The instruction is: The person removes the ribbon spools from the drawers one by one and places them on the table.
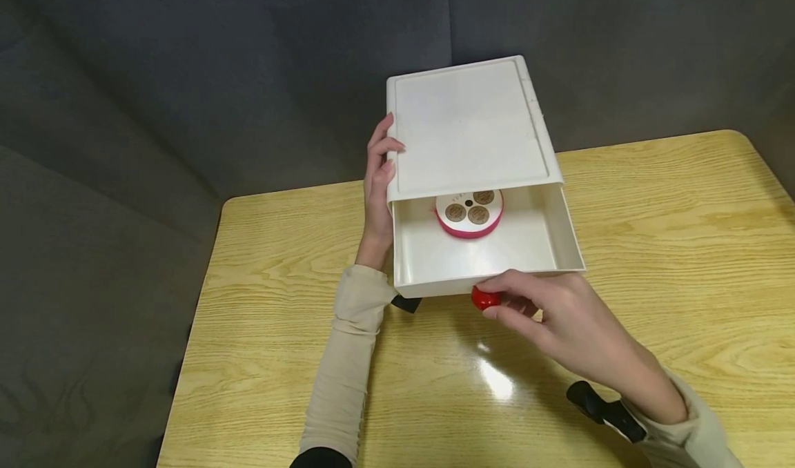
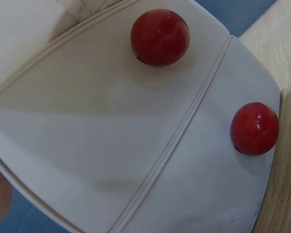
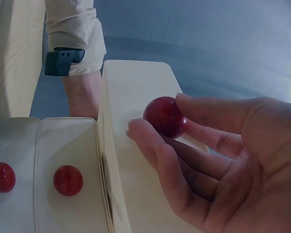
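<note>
A white drawer unit (image 1: 466, 126) has its top drawer (image 1: 435, 288) pulled out. My right hand (image 1: 562, 316) pinches the round red knob (image 1: 484, 298) on the drawer's front between thumb and fingers. In the right wrist view the same knob (image 3: 164, 116) shows at the fingertips. At the unit's left side my left hand (image 1: 379, 185) rests against the wall, fingertips over the top edge. Inside the drawer lies a spool of pink ribbon (image 1: 467, 232) with a white face and brown round labels; the unit's top hides its back part.
Two lower drawer fronts each carry a red knob, one nearer knob (image 2: 160, 37) and one lower knob (image 2: 254, 128). The unit stands on a wood-grain table (image 1: 267, 316), with a dark curtain (image 1: 298, 74) behind it.
</note>
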`<action>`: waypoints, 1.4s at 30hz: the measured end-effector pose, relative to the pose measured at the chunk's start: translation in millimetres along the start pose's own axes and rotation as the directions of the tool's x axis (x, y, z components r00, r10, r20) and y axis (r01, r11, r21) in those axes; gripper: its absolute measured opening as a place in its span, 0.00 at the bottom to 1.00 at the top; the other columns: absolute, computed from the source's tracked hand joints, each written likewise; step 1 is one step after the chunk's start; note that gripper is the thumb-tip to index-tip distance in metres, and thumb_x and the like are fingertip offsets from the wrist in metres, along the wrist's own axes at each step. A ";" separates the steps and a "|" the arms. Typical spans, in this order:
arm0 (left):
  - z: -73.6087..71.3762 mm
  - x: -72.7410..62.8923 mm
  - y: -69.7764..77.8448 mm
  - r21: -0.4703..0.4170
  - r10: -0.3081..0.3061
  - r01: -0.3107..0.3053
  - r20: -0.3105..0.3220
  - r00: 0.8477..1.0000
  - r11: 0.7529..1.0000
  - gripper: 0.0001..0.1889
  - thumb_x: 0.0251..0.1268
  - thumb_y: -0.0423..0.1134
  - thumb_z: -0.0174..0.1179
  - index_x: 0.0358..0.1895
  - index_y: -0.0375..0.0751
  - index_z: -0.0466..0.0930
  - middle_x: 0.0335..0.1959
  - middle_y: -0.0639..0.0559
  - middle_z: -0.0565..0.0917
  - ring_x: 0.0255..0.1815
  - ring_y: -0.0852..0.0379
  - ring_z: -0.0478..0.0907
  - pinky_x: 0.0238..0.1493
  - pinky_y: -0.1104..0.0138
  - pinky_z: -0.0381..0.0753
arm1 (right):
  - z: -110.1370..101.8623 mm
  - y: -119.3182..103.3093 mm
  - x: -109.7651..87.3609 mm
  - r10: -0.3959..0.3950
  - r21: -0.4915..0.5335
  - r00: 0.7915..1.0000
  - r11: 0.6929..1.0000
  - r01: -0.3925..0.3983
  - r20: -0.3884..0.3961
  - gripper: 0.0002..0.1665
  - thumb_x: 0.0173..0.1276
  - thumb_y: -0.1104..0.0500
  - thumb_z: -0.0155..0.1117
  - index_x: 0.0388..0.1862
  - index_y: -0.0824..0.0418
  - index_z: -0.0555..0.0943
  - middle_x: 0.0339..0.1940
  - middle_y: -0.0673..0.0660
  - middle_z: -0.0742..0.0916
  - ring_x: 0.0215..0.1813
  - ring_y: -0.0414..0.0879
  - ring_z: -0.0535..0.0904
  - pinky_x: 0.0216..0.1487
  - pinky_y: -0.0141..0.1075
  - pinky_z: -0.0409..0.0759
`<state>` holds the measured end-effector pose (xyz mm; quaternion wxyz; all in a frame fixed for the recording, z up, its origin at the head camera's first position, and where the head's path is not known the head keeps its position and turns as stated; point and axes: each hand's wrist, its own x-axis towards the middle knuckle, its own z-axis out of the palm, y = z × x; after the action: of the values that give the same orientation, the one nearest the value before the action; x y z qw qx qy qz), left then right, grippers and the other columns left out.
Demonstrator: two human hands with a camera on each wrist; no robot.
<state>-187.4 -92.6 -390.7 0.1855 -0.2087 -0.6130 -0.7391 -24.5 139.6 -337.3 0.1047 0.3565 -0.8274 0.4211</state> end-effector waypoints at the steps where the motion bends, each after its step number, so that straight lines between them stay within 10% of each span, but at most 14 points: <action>1: 0.1 -0.1 0.2 0.002 0.001 -0.001 0.000 1.000 1.000 0.12 0.67 0.45 0.40 0.44 0.65 0.74 0.79 0.38 0.58 0.80 0.50 0.55 0.77 0.57 0.57 | -0.2 -0.1 -0.3 -0.008 -0.002 1.000 1.000 0.008 0.003 0.21 0.53 0.75 0.78 0.45 0.58 0.88 0.33 0.45 0.90 0.31 0.31 0.82 0.32 0.21 0.80; 18: 1.7 0.9 -0.2 -0.029 0.016 -0.017 -0.012 1.000 0.999 0.12 0.65 0.46 0.41 0.44 0.62 0.74 0.79 0.35 0.58 0.79 0.49 0.55 0.77 0.58 0.57 | -15.9 -1.2 -4.7 -0.094 0.037 0.995 0.995 0.094 0.013 0.18 0.81 0.47 0.59 0.49 0.57 0.88 0.40 0.49 0.92 0.33 0.32 0.83 0.29 0.20 0.76; 29: -0.2 1.6 -2.1 -0.021 0.007 -0.007 -0.019 1.000 1.000 0.12 0.66 0.46 0.41 0.44 0.62 0.74 0.79 0.37 0.58 0.79 0.49 0.55 0.77 0.58 0.56 | -29.3 0.6 0.2 0.025 0.453 0.905 0.871 0.189 -0.426 0.11 0.70 0.67 0.71 0.38 0.79 0.85 0.36 0.56 0.92 0.39 0.40 0.89 0.45 0.25 0.83; 35: 0.3 1.8 -2.2 -0.027 0.010 -0.011 -0.018 1.000 1.000 0.12 0.66 0.45 0.41 0.44 0.64 0.74 0.78 0.36 0.58 0.79 0.49 0.55 0.77 0.58 0.56 | -41.8 6.1 9.4 0.089 0.235 0.932 0.972 -0.004 -0.352 0.06 0.67 0.69 0.73 0.40 0.73 0.87 0.36 0.49 0.92 0.38 0.35 0.87 0.43 0.23 0.80; 42: 1.1 1.0 -1.7 -0.033 0.001 -0.001 -0.011 1.000 0.999 0.12 0.66 0.46 0.41 0.44 0.64 0.74 0.79 0.36 0.57 0.79 0.49 0.55 0.76 0.57 0.57 | -50.2 11.9 25.9 0.139 0.136 0.963 0.985 -0.110 -0.230 0.16 0.58 0.78 0.71 0.43 0.65 0.88 0.39 0.50 0.91 0.37 0.36 0.85 0.42 0.22 0.79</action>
<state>-189.0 -91.2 -391.4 0.1858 -0.2079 -0.5997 -0.7501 -57.7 170.0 -301.1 0.1546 0.2564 -0.8024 0.5162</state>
